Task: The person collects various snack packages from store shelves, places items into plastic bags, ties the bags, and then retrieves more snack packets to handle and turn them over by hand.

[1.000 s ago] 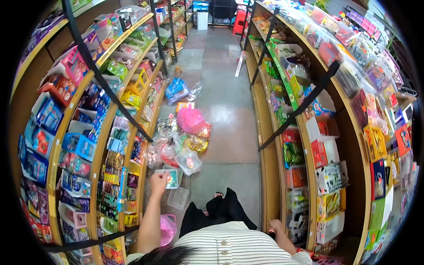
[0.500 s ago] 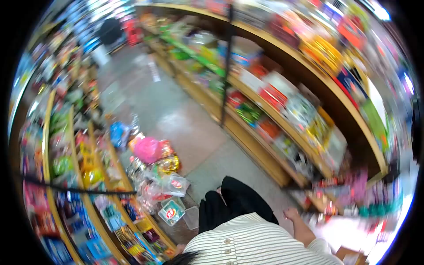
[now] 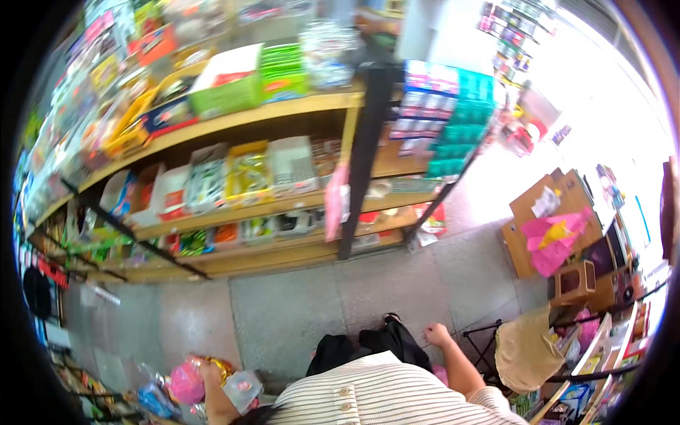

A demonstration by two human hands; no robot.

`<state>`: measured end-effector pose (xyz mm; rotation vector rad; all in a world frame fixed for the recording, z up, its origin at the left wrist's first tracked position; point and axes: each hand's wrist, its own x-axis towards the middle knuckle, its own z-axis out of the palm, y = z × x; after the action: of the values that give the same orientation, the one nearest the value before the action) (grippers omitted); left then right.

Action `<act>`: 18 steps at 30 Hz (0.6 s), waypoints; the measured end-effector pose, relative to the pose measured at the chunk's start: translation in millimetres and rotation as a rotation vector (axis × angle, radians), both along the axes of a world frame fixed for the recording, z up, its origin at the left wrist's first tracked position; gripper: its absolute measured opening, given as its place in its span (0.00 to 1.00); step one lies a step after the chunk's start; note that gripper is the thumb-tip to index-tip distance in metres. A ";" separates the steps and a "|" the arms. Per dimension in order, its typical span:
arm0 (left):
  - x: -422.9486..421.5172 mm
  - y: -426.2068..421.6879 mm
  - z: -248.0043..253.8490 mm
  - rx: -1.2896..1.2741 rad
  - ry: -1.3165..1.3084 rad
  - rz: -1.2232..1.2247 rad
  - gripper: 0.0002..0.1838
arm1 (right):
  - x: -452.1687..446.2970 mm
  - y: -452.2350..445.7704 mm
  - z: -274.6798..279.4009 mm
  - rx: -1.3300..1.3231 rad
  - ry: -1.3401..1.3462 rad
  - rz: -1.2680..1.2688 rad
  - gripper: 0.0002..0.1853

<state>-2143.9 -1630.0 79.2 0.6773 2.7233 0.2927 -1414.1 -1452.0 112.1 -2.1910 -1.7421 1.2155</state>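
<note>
My left hand (image 3: 208, 370) hangs low at the lower left, in front of a pink plastic bundle (image 3: 186, 383) and a shiny gold wrapper (image 3: 224, 369). Its fingers are too small and blurred to read, so whether it touches them I cannot tell. A clear plastic box (image 3: 243, 389) lies just right of that hand. My right hand (image 3: 437, 333) hangs beside my leg, over the tiled floor, its fingers loosely curled in with nothing visible in them. Nearest to it is a folding chair with a tan cloth seat (image 3: 528, 348).
Long wooden shelves (image 3: 283, 201) with boxes and packets run across the far side, ending at a black post (image 3: 365, 163). Blister packs (image 3: 460, 120) hang beyond it. Cartons (image 3: 545, 212) with a pink plastic bag (image 3: 552, 244) and a small wooden stool (image 3: 574, 282) stand at the right.
My view has swung to the right, shifting the shelves and floor goods leftward. The cartons and chair have come into view. My left hand now shows more fully; my right hand still hangs at my side.
</note>
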 end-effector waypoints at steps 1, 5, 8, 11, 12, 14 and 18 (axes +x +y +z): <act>12.9 51.3 -4.3 0.014 0.012 -0.084 0.19 | 33.1 -11.1 -20.0 0.068 -0.192 0.158 0.11; 157.2 244.7 -54.7 0.486 -0.054 -0.444 0.06 | 157.5 -63.7 -66.1 -0.165 -0.061 -0.269 0.12; 376.1 324.1 -23.3 0.102 -0.265 -0.499 0.09 | 257.7 -107.5 -63.4 -0.343 -0.083 -0.432 0.09; 588.6 376.1 -6.0 -0.182 -0.299 -1.102 0.15 | 358.3 -129.5 -100.4 -0.457 0.092 -0.682 0.08; 651.2 388.5 9.9 -0.232 -0.297 -1.254 0.16 | 393.4 -146.2 -142.3 -0.411 0.362 -1.053 0.08; 748.1 411.2 28.0 -0.188 -0.354 -1.455 0.17 | 435.9 -144.5 -153.3 -0.298 0.367 -1.289 0.08; 870.4 469.5 70.3 -0.135 -0.486 -1.540 0.17 | 478.6 -92.6 -143.0 -0.218 0.479 -1.390 0.07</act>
<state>-1273.5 -1160.5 149.5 1.9902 1.1762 -0.1140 -935.4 -1544.7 -30.9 -2.1021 0.2164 1.2443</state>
